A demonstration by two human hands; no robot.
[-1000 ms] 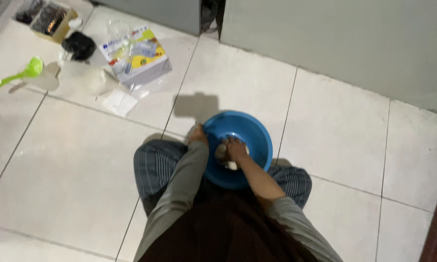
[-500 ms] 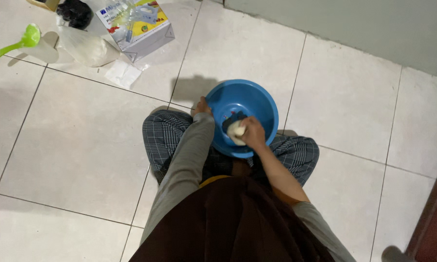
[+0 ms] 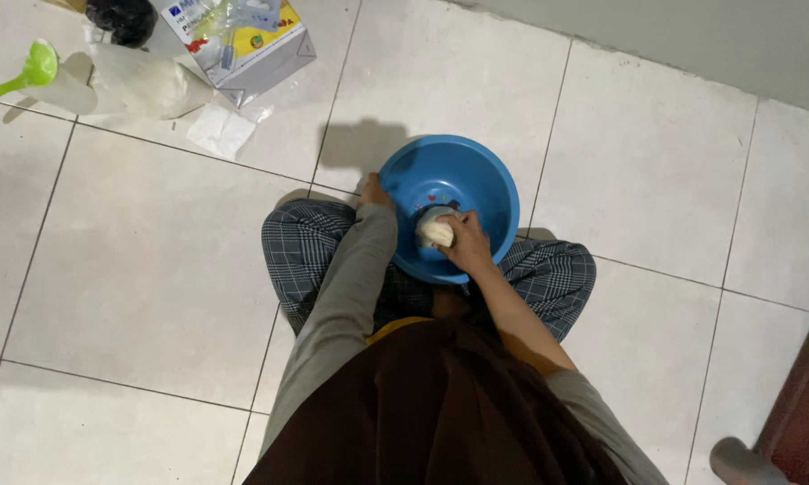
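- The tiled floor (image 3: pixel 153 269) is carrying everything; the person is sitting cross-legged on it at lower centre, so the work is staying within reach of both arms.
- The blue bowl (image 3: pixel 476 180) is resting at centre frame, against the crossed legs, which are likely helping to brace it.
- A printed box (image 3: pixel 243 40) and a pale plastic bag (image 3: pixel 144 85) are lying at the upper left, well apart from the bowl; a green scoop (image 3: pixel 27 72) is lying at the left edge.
- The left hand (image 3: pixel 373 191) is pressing on the bowl's near-left rim, seemingly steadying it; its fingers are hidden, so I cannot tell its grip.
- The right hand (image 3: pixel 467 247) is reaching inside the bowl, closing around the dough (image 3: pixel 433 232), a pale lump by the near wall.
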